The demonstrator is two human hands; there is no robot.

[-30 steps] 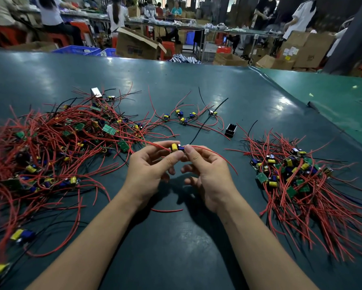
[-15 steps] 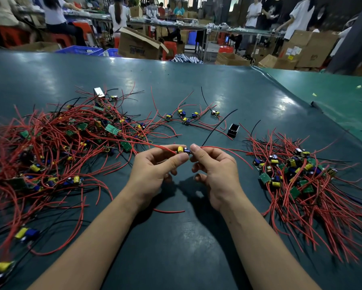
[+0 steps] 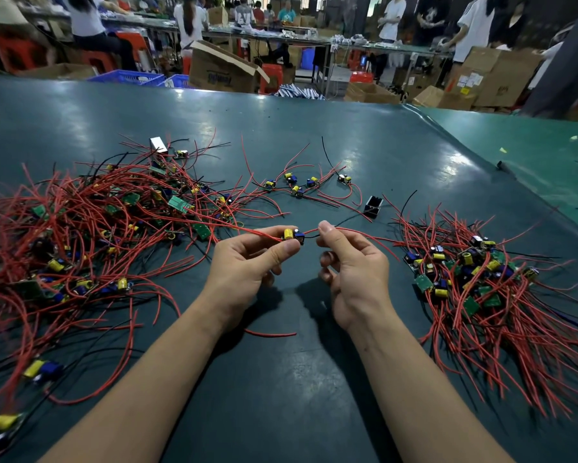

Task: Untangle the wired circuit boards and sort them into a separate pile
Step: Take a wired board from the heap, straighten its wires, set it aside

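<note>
While the left hand (image 3: 247,262) pinches 1 small circuit board (image 3: 293,236) between thumb and forefinger above the table (image 3: 314,396), the right hand (image 3: 354,269) pinches its wires (image 3: 344,232) just beside it, the other fingers loosely curled. A red lead (image 3: 234,227) runs from the board back into the tangled pile (image 3: 90,235) on the left, so a firm pull could, I judge, drag other boards along, tighten a knot or strain a solder joint. Carrying the board to the sorted pile (image 3: 481,279) on the right too soon could also snag its loose wires. Where that lead ends inside the tangle is hidden, the board's underside is covered by the thumb, and the tangle's left edge is cut off.
</note>
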